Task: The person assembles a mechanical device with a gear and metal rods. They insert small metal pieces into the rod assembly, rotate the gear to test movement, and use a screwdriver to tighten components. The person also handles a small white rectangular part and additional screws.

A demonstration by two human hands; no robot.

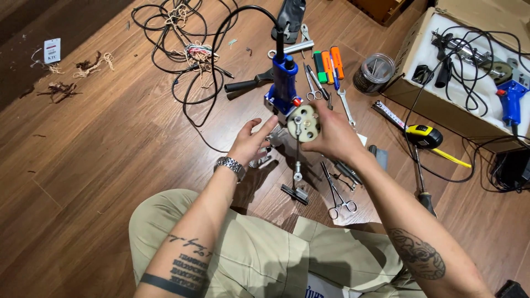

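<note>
A person is sitting on a wooden floor [83,165], looking down at both hands above their knees. The right hand [331,138] is gripping a pale round disc [303,122] by its rim, fingers wrapped around its right side, holding it up in the middle of the scene. A thin metal rod [298,157] is hanging down from the disc. The left hand [251,142] is hovering just left of the disc, fingers spread and empty, a metal watch [230,165] on its wrist. Just beyond the disc, a blue power tool [284,83] is lying on the floor with black cable [187,49] looping away to the far left. Far left, a small white rectangular tag [52,50] with a red stripe is lying on the floor. Far right, an open brown cardboard box [419,38] with white foam lining is holding tools. A round clear jar [374,73] is standing beside it, near green and orange markers [328,66] and a yellow tape measure [424,136].
</note>
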